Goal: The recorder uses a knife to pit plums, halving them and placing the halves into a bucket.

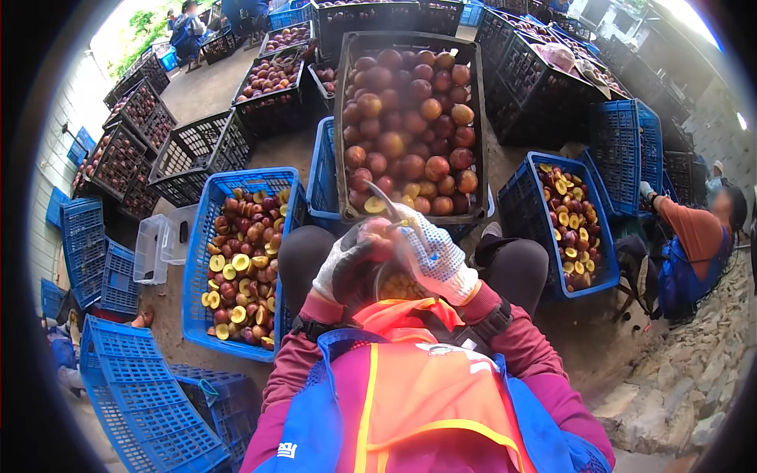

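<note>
My left hand (pixel 342 269), in a white glove with a dark palm, grips a reddish plum (pixel 376 232) above my lap. A small curved knife (pixel 383 198) is held in my right hand (pixel 437 251), which wears a white glove with blue dots. Its blade points up and to the left, close over the plum; whether it touches the skin is unclear. Below my hands, partly hidden, a container (pixel 381 284) holds yellowish-brown pieces, probably pits. Just ahead, a dark crate (pixel 482 124) full of whole plums rests on a blue crate (pixel 322 171). One cut half (pixel 374 205) lies at its near edge.
A blue crate (pixel 236 172) of halved plums stands left of my knees, another (pixel 514 198) to the right. Clear plastic bins (pixel 151 251) and empty blue crates (pixel 142 390) are at left. A co-worker (pixel 698 248) sits at right by a stone bank (pixel 680 378). Stacked plum crates (pixel 538 83) stand behind.
</note>
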A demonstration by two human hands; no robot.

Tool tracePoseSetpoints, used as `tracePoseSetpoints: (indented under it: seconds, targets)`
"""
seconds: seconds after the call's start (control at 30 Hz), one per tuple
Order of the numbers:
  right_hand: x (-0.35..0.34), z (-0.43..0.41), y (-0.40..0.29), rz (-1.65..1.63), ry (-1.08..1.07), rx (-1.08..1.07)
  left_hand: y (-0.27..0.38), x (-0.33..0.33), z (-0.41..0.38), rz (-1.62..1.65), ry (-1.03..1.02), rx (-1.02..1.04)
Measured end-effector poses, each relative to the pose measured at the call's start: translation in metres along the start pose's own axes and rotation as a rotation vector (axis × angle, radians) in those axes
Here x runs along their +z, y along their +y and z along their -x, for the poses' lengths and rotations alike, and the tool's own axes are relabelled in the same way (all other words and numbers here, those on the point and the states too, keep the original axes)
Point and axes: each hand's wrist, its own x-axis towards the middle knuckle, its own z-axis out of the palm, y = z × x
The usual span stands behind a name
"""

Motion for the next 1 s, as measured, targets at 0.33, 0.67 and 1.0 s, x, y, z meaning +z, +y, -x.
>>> tracePoseSetpoints:
  seconds: [0.33,0.67,1.0]
  targets:
    - [0.028,0.006,-0.008,0.226,-0.224,0.294,0.001,-0.005,0.006,0.084,0.098,0.03]
    - [0.067,0.033,0.022,0.261,-0.215,0.312,-0.02,-0.018,0.003,0.164,0.138,0.014]
    - [0.077,0.036,0.039,0.299,-0.301,0.395,-0.015,-0.008,0.004,0.063,0.12,0.015]
